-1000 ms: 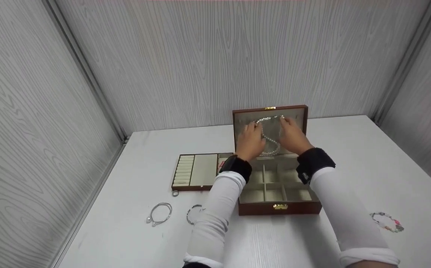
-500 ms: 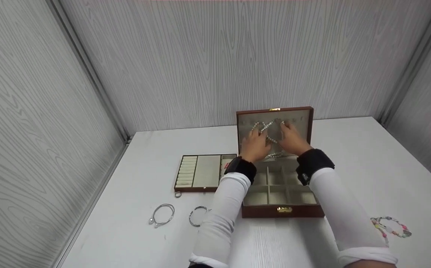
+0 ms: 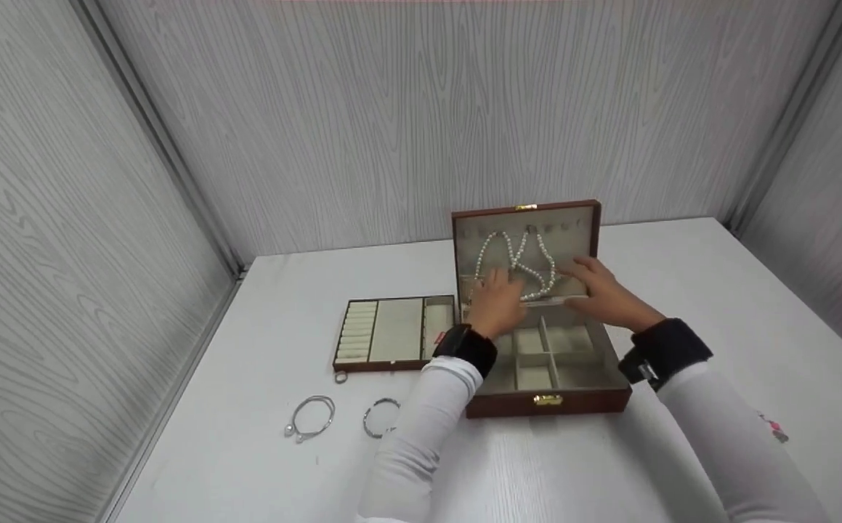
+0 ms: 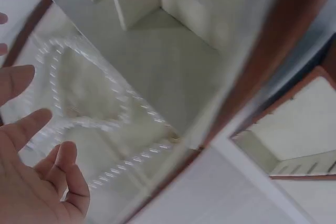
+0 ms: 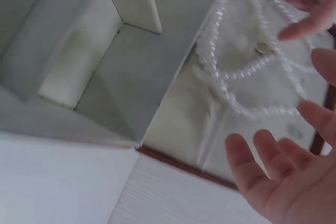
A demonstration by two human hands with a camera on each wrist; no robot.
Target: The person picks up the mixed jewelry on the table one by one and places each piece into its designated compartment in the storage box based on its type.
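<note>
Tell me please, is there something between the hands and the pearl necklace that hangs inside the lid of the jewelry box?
Nothing visible stands between them. The pearl necklace hangs on the inside of the open lid, and both the left hand and the right hand are open just below it, with only air in front of their fingers.

The head camera looks down and forward over the whole table [image 3: 246,450], while both wrist cameras sit close, sharing the jewellery box's [image 3: 545,403] pearl-hung lid [image 3: 580,218].
</note>
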